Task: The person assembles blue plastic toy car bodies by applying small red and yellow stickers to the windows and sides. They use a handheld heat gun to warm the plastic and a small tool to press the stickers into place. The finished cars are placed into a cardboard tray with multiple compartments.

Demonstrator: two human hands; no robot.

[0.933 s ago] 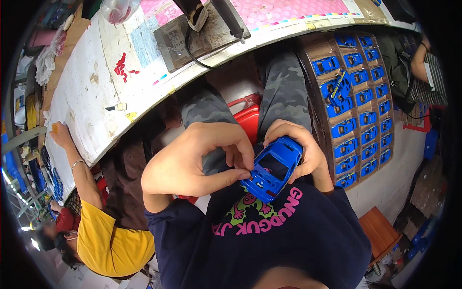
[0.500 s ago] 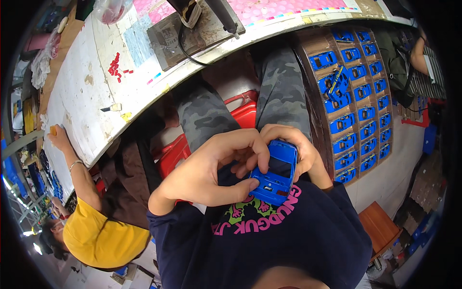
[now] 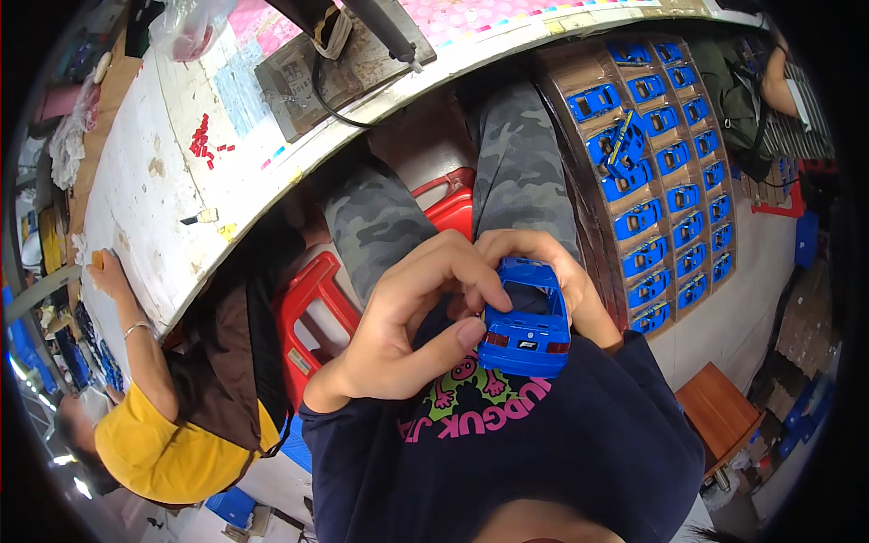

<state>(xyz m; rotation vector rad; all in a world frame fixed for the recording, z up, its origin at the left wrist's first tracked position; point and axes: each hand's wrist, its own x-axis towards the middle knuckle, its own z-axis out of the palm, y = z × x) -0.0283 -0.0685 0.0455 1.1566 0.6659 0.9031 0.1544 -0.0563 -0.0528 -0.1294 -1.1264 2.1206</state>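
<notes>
A blue toy car [image 3: 525, 333] is held in front of my chest, its rear end with dark red tail lights turned toward me. My right hand [image 3: 579, 285] wraps round the car's right side and far end; part of its fingers is hidden behind the body. On the opposite side, my left hand [image 3: 412, 317] is curled against the car, index finger at the window edge and thumb by the rear corner. Its other fingertips are partly hidden, so any small piece between them does not show.
To my right, a brown divided tray [image 3: 572, 81] holds rows of blue toy cars, one [image 3: 626, 143] lying slanted atop others. The white worktable [image 3: 136, 195] ahead carries small red pieces [image 3: 201, 140] and a metal-based device [image 3: 299, 86]. A person in yellow [image 3: 167, 452] sits at left near a red stool [image 3: 303, 312].
The toy car has turned and tipped so that its rear faces me more squarely. My left thumb has drawn back from its top to the rear corner.
</notes>
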